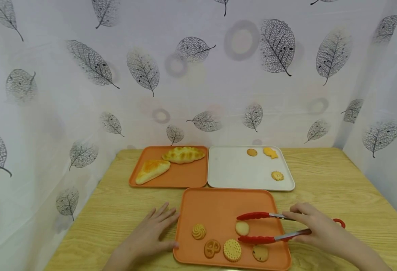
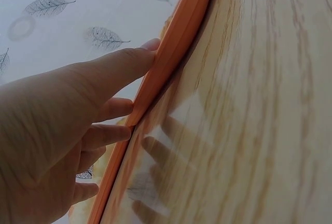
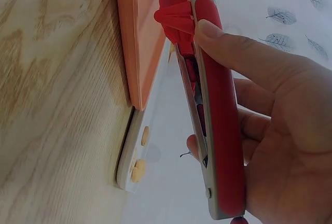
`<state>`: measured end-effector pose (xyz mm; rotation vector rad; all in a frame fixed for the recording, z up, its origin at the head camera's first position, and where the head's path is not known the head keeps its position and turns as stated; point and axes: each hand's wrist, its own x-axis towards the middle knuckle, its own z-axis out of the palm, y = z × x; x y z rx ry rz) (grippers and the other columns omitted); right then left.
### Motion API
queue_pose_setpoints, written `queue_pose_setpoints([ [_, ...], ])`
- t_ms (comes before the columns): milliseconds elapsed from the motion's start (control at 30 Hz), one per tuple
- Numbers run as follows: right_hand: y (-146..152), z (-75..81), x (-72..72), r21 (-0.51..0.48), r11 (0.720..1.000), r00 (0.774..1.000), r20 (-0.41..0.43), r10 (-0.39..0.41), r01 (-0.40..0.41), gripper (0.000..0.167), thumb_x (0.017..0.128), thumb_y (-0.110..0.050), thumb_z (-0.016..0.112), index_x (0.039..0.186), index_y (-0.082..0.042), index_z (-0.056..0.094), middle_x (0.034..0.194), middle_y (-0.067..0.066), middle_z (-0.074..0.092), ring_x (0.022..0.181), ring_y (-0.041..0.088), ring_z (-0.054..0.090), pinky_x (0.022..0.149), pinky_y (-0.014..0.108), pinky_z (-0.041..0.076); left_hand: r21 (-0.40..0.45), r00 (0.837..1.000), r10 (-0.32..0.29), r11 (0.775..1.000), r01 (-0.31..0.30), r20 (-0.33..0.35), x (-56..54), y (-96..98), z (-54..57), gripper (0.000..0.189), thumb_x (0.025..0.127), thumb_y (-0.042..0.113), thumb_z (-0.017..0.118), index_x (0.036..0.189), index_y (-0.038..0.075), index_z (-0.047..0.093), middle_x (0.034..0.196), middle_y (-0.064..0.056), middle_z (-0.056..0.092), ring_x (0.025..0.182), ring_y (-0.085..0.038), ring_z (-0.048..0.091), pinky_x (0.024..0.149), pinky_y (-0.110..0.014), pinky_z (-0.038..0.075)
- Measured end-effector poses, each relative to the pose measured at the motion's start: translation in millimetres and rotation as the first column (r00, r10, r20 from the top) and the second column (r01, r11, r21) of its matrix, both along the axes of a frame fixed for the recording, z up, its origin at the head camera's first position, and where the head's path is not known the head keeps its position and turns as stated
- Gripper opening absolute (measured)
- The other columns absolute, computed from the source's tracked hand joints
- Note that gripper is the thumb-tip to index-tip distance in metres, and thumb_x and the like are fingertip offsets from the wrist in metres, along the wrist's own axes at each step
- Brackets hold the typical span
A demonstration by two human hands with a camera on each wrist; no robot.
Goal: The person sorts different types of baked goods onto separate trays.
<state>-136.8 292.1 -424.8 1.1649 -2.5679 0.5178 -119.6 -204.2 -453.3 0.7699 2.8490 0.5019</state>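
Note:
My right hand (image 1: 315, 229) grips a pair of red-tipped tongs (image 3: 223, 120), its thumb on the upper handle. In the head view the tongs' red tips stand apart on either side of a round pale cookie (image 1: 242, 228) on the near orange tray (image 1: 225, 203); whether they touch it I cannot tell. My left hand (image 1: 149, 233) lies with fingers spread at that tray's left edge, the thumb touching the rim. Also on this tray are a swirl cookie (image 1: 199, 231), a pretzel-shaped cookie (image 1: 212, 248), a dotted round cookie (image 1: 232, 250) and a speckled cookie (image 1: 260, 253).
Behind, a second orange tray (image 1: 188, 180) bears a triangular pastry (image 1: 152, 171) and a long bread (image 1: 183, 154). Beside it, a white tray (image 1: 239, 169) carries a small oval cookie (image 1: 252, 152), a fish-shaped cookie (image 1: 270, 152) and a scalloped cookie (image 1: 277, 175). A leaf-patterned curtain (image 1: 198, 86) surrounds the wooden table (image 1: 323, 177).

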Motion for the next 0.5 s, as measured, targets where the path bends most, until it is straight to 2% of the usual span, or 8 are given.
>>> queue_pose_setpoints([
  [200,-1.6,0.7,0.1,0.012,1.0,1.0,0.025,-0.016,0.016,0.057,0.064,-0.031,0.088,0.114,-0.011,0.07,0.104,-0.003,0.058,0.092,0.002,0.048,0.066,0.016,0.049,0.013,1.0,-0.005,1.0,0.005,-0.002,-0.2,-0.2,0.7,0.084,0.085,0.07,0.054,0.151,0.02,0.039,0.157,-0.005,0.038,0.151,-0.032,0.021,0.118,-0.062,0.021],
  [267,-3.0,1.4,0.3,0.011,1.0,1.0,0.015,-0.025,0.025,0.056,0.063,-0.031,0.089,0.113,-0.012,0.071,0.104,-0.005,0.058,0.091,0.001,0.048,0.067,0.014,0.047,0.012,1.0,-0.007,1.0,0.007,-0.003,-0.5,-0.3,0.4,0.084,0.085,0.069,0.054,0.151,0.02,0.039,0.157,-0.006,0.038,0.15,-0.032,0.021,0.118,-0.062,0.021],
  [500,-5.7,2.3,-1.1,-0.037,0.999,0.999,-0.03,0.019,-0.02,0.055,0.058,-0.021,0.09,0.108,-0.01,0.072,0.1,-0.005,0.058,0.088,0.001,0.047,0.069,0.005,0.04,0.014,1.0,-0.012,1.0,0.013,-0.011,-0.8,-0.7,-0.3,0.084,0.085,0.069,0.054,0.151,0.019,0.039,0.157,-0.006,0.038,0.15,-0.032,0.021,0.118,-0.063,0.021],
])
